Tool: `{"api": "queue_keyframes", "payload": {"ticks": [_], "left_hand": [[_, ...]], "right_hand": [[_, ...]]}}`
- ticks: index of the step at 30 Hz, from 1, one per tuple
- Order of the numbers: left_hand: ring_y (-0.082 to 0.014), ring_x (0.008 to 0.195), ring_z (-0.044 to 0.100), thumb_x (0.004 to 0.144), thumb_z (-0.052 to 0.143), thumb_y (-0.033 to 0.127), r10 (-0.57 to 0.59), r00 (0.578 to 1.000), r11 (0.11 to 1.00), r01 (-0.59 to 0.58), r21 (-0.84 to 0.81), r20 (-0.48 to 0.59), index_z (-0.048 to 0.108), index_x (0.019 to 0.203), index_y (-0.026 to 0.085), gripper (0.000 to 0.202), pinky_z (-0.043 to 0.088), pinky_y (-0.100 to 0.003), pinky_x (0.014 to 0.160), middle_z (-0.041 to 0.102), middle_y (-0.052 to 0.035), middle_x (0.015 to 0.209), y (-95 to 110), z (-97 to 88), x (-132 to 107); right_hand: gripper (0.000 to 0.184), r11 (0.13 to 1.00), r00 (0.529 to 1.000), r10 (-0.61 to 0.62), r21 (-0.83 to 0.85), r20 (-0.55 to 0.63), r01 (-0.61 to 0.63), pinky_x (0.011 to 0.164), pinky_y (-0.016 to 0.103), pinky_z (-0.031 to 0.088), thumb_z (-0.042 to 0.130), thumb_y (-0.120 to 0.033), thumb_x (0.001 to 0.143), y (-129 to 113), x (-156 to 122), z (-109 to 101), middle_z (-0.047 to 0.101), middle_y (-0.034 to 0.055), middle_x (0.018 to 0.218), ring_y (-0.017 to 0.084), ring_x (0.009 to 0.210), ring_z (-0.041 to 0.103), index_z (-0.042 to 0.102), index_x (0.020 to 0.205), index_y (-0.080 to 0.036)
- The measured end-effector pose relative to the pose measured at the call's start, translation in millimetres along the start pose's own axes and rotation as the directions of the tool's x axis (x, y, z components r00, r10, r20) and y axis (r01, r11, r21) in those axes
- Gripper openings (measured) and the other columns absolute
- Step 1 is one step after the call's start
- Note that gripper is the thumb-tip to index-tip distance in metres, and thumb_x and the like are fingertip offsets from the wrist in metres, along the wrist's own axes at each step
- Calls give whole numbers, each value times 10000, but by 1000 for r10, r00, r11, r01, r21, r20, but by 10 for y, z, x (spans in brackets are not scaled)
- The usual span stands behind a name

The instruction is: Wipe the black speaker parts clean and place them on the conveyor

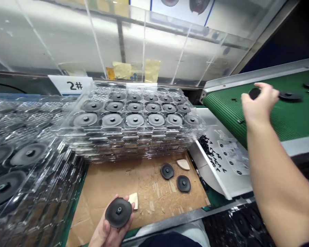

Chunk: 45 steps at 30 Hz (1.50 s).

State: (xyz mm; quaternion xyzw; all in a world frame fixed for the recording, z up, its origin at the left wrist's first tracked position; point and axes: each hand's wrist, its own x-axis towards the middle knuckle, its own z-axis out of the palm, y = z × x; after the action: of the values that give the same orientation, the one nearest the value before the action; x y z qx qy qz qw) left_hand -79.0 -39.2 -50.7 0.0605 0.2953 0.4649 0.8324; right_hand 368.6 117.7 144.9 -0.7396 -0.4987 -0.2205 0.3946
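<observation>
My left hand point(110, 224), low in the view, holds a black rounded disc point(118, 212) with a small raised centre post facing up. Beside its fingertips is a cream wedge-shaped pad point(134, 200); whether the fingers touch it, I cannot tell. Far to the right, my right hand point(261, 103) is over the green conveyor belt point(229, 113), its fingers closed on a dark rounded piece point(254, 93) seen only in part. Just past that hand, another black disc point(290, 96) lies on the belt. Two more black discs point(167, 171) rest on the cardboard point(110, 181).
Stacked clear plastic trays point(134, 137) filled with black discs stand behind the cardboard. More trays point(28, 164) are at the left. A white bin point(231, 185) with small black parts point(208, 151) sits below the belt. A second cream pad point(183, 164) lies near the bin.
</observation>
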Motion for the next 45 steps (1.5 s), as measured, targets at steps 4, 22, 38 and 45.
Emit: {"api": "queue_keyframes", "payload": {"ticks": [4,22,38,45], "left_hand": [[-242,1112,612,754,635,416,83,995,996,-84,-12,-63,649,1122,331,377,482,-314,954,678,-29,1199,85,98,-19],[-297,1119,602,612,773,415,294,892,946,-324,-32,-343,615,1135,271,565,358,-482,1061,634,-108,1243,150,276,82],[-230,1004,664,532,835,289,348,875,924,-381,-34,-337,671,1015,294,510,541,-286,852,707,-36,1108,132,500,178],[-201,983,669,501,835,310,319,898,929,-359,-84,-304,676,983,320,507,528,-270,867,709,0,1091,73,560,163]], "right_hand": [[308,859,893,-441,329,84,393,1014,479,390,565,-306,824,-723,-1128,-60,538,65,1173,260,1185,490,527,1126,-252],[333,814,547,-522,574,655,90,822,524,507,612,-342,825,-1357,-3793,467,593,157,1168,332,1055,556,613,1123,-194],[268,616,576,-612,783,542,-83,852,260,525,535,-150,873,-1867,-2789,195,595,92,1169,173,1053,599,648,1104,-224],[259,614,596,-635,789,491,4,771,265,549,549,-118,848,-1832,-2813,125,604,118,1138,178,972,626,692,1046,-204]]}}
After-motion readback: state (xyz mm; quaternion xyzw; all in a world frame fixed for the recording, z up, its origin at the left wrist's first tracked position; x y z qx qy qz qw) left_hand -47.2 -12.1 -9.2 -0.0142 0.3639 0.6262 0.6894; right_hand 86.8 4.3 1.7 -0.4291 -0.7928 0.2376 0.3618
